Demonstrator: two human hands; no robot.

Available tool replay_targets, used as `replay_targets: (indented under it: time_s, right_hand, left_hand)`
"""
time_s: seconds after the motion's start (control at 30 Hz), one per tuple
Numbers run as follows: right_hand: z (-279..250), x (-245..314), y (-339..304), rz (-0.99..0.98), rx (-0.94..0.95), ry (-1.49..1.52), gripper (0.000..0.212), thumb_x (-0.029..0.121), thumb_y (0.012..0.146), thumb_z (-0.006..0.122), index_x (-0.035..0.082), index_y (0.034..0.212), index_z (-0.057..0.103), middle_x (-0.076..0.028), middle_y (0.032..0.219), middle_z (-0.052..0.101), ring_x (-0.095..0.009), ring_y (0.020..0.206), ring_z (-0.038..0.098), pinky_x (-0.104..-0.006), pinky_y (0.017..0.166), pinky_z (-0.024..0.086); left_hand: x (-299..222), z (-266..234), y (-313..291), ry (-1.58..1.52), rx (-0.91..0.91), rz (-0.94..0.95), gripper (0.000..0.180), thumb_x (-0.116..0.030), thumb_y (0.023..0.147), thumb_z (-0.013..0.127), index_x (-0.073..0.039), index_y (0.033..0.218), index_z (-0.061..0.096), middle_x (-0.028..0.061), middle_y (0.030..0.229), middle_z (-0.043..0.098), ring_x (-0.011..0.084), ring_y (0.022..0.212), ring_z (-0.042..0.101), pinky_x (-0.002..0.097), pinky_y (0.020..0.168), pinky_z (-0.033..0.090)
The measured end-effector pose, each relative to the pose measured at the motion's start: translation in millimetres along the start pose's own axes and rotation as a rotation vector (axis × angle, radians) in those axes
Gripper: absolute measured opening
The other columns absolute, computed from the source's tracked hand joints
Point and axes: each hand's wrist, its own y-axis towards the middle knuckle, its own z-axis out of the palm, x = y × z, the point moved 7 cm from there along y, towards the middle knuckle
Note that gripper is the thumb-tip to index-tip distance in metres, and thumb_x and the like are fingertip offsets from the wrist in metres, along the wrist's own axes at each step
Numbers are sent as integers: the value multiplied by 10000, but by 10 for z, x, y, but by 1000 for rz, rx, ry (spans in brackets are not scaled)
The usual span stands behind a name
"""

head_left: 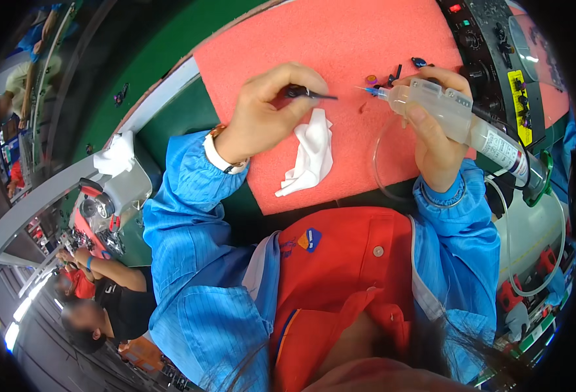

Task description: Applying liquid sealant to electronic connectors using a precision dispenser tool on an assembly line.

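Observation:
My left hand (255,121) is closed over the pink foam mat, pinching a small black part (299,91) with a thin dark end pointing right. Much of that part is hidden by the fingers. Wrapped in my right hand (435,134) is a translucent dispensing syringe (448,114), tilted so that its blue needle tip (381,93) faces left toward the black part, with a gap between them. A crumpled white wipe (311,153) lies on the mat just below my left hand. Several small dark parts (392,77) rest beyond the needle.
The pink foam mat (340,39) covers the bench. To the right stands a black control box (474,42) with knobs, beside a yellow strip (521,108) bearing small parts. A clear hose (510,261) hangs at right. White tissue (115,155) tops a container at left; another person (128,304) sits beyond.

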Motion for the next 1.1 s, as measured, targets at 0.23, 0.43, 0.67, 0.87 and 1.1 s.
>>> replay_targets:
  time_s: [0.23,0.43,0.67,0.87,1.1]
  right_hand:
    - [33,48,14,11,-83,68,398,98,746,600,-11,1084,420,-129,898,585,-143,760,570,-222,604,432]
    - [63,59,39,31,-62,58,372,75,750,604,-3,1064,421,-133,892,588,-157,784,575,-239,654,441]
    - [74,5,61,61,-71,129,363,51,752,632,10,1039,413,-142,883,593,-190,848,593,-277,759,469]
    - [24,9,50,67,-99,142,379,66,746,633,2,1050,416,-141,894,587,-186,827,592,-263,701,476]
    - [-15,-14,13,23,-39,157,420,144,740,617,-5,1078,418,-129,899,565,-163,765,573,-231,597,434]
  left_hand:
    - [366,-1384,256,598,-524,-245,212,-50,697,643,-40,907,620,89,830,614,190,746,581,276,683,463]
    - [150,-1149,646,1030,-473,99,246,-117,673,658,-62,911,625,130,924,599,291,873,556,337,745,450]
    - [3,-463,1322,974,-253,-59,164,-146,734,606,-38,857,592,117,946,575,229,967,509,357,816,401]
    - [145,-532,1099,291,-269,-147,173,-135,691,636,-13,796,574,117,867,551,274,876,505,378,749,415]
    - [75,-187,93,-325,-175,-277,197,-36,790,592,7,977,545,46,834,589,99,815,558,233,728,457]
